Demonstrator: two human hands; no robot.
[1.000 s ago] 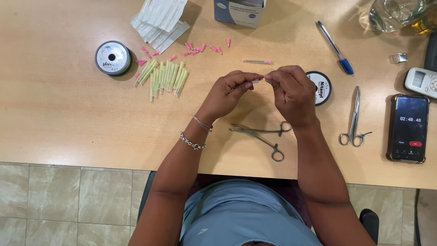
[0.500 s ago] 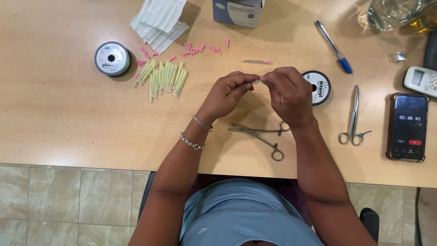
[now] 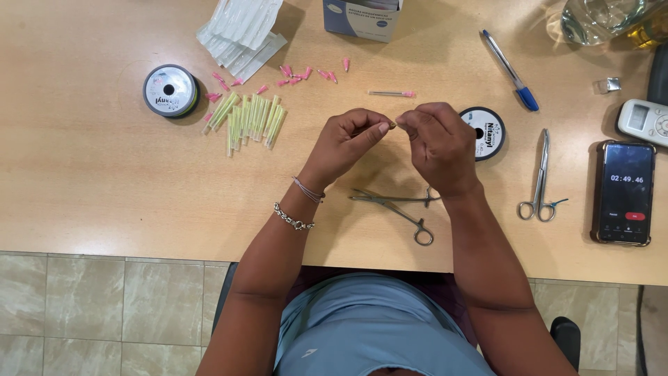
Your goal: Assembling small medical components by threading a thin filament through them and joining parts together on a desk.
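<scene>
Pinching something too small to identify between fingertips of left hand (image 3: 348,139) and right hand (image 3: 440,143), both closed, needing fine alignment above forceps (image 3: 396,207).

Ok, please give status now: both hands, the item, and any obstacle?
Left hand and right hand raised together, fingertips pinching a tiny piece, too small to identify. Forceps lie on table below. Nothing in the way.

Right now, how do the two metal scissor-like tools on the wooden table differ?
The steel clamp near the table edge lies crosswise below the right hand, its handles spread apart; the steel clamp beside the black phone lies lengthwise, off to the side of both hands, handles closed together. The first is partly hidden by the wrist; the second is fully visible. Both are slim, silver, with ring handles.
</scene>
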